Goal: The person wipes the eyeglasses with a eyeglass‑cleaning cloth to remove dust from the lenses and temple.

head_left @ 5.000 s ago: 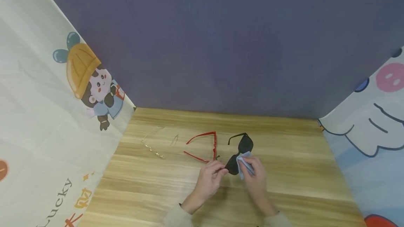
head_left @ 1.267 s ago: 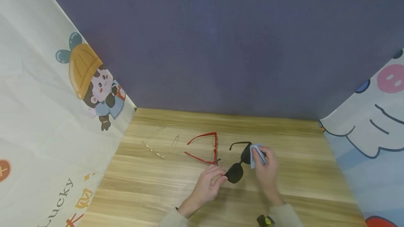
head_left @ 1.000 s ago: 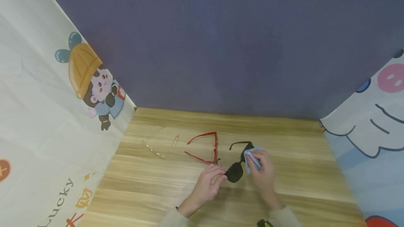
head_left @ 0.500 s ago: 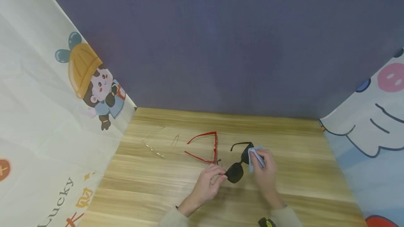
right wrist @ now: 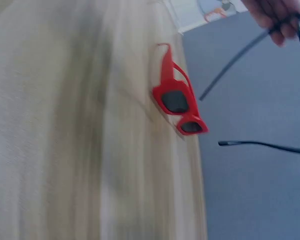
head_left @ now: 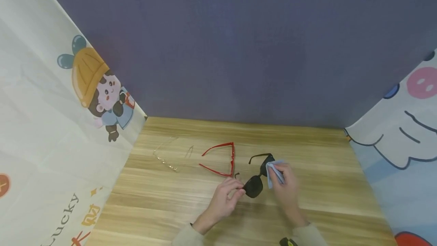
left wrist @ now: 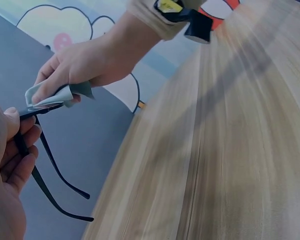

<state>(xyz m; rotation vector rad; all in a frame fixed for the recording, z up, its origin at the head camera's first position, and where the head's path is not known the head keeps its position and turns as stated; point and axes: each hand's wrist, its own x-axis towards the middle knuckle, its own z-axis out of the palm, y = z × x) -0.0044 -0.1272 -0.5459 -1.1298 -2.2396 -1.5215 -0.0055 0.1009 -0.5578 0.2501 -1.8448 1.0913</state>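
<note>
Black sunglasses (head_left: 253,187) are held above the table, their temples spread out. My left hand (head_left: 223,199) pinches them at the near end of the frame, by the hinge. In the left wrist view both dark temples (left wrist: 57,192) hang below the fingers. My right hand (head_left: 286,193) grips a folded light blue cloth (head_left: 275,174) against the far lens, covering part of it. The left wrist view shows the cloth (left wrist: 52,97) wrapped over the frame's edge under the right thumb and fingers. In the right wrist view, one temple (right wrist: 262,145) crosses near the edge.
Red-framed sunglasses (head_left: 232,159) with dark lenses lie on the wooden table (head_left: 324,185), just beyond the left hand. Farther left lie thin gold-rimmed glasses (head_left: 165,162). A dark grey panel (head_left: 239,48) stands behind the table, with printed cloths (head_left: 41,105) along the sides.
Over five seconds the cloth has gone from the near lens to the far lens. In the last second it shifts slightly back and forth there. The left hand keeps its hold.
</note>
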